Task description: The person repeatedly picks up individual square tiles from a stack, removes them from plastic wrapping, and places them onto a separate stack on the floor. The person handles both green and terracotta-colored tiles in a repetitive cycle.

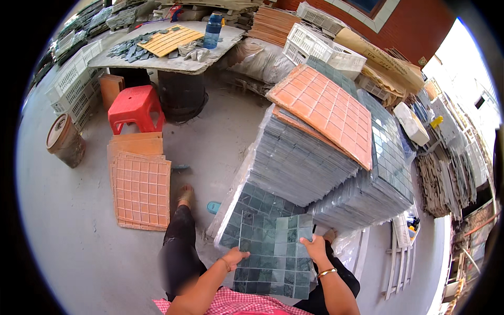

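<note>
Between my two hands is a sheet of square dark green stone tiles, held over my lap. My left hand grips its left edge, thumb on top. On the opposite edge my right hand is closed round the side, with a gold bangle on that wrist. Just beyond and partly under the sheet lies a low stack of similar green tile sheets. Behind it rises a tall stack of tile sheets, topped by an orange grid mould tray.
More orange grid trays lie on the floor at left, beside a red stool and a brown bucket. A table at the back holds loose tile pieces, a yellow grid tray and a blue bottle. White crates stand behind the stacks.
</note>
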A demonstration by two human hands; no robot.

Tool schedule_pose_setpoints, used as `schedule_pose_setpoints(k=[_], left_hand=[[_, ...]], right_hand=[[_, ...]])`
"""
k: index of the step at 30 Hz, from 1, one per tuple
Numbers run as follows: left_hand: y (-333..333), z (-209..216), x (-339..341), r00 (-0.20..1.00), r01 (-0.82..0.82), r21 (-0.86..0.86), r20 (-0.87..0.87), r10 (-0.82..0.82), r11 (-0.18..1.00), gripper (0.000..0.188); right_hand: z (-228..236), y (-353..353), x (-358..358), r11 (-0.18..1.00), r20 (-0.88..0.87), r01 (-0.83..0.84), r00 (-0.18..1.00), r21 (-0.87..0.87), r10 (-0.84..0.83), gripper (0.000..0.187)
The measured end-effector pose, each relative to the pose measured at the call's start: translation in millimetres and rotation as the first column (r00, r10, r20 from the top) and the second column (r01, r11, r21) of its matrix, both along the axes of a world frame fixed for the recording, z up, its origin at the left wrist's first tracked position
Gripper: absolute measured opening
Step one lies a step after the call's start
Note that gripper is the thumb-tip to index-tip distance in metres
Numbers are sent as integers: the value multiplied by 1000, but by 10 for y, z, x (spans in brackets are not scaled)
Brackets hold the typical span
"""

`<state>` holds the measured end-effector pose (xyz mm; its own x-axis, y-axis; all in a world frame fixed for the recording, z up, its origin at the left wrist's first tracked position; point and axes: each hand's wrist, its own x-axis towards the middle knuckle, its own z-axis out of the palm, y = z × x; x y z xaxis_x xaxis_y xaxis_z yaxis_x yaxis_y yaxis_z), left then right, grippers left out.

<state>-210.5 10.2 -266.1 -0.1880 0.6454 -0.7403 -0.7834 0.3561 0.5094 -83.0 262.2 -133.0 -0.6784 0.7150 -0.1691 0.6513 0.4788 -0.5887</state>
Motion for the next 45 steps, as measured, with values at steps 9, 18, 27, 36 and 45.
schedule_pose_setpoints(k=[9,18,27,36,45], left_hand=[[636,789,-738,910,116,-405,-322,-260,907,62],[762,71,-1279,938,146,-241,-274,-211,960,49],[738,91,-1201,270,-84,-541,-821,-504,837,30],[574,-240,-929,324,-51,-343,-894,-309,938,57],[460,-488,-1090,564,-89,-164,-821,-86,982,50]], right_hand=[[-613,338,-78,820,-13,319,929,-476,-369,23],[-945,558,-460,810,-25,348,913,-472,-407,26],[-1089,435,-308,956,18,286,958,-68,-285,47],[-1281,42,-177,911,67,347,938,-224,-341,67],[-1286,46,-214,932,74,307,952,-195,-298,69]])
